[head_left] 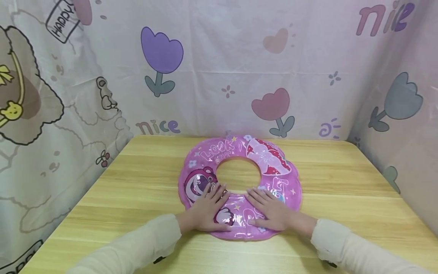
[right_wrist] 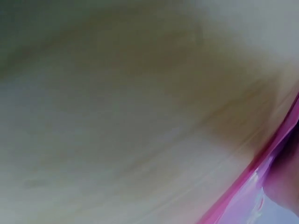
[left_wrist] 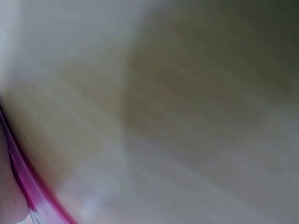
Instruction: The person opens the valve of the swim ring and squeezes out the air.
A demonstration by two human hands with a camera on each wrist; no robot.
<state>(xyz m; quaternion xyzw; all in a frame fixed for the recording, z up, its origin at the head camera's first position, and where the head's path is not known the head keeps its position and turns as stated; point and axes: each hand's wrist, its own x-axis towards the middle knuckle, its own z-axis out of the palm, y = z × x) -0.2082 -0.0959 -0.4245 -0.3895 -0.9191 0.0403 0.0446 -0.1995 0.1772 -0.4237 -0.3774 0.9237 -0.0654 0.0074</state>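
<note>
A pink inflatable swim ring (head_left: 284, 186) with a bear, bow and lettering printed on it lies flat on the wooden table. My left hand (head_left: 209, 211) rests on its near left part, fingers straight and pointing to the centre hole. On the near right part lies my right hand (head_left: 272, 213), palm down with extended fingers. Both thumbs point inward across the ring's near side. In the left wrist view the ring's pink edge (left_wrist: 39, 200) shows at the lower left; in the right wrist view its edge (right_wrist: 247, 186) shows at the lower right.
The pale wooden table (head_left: 137, 182) extends on all sides of the ring. A printed curtain (head_left: 219, 49) with tulips and hearts hangs behind it, and more patterned cloth hangs at both sides. Cream sleeves (head_left: 150, 239) cover both forearms.
</note>
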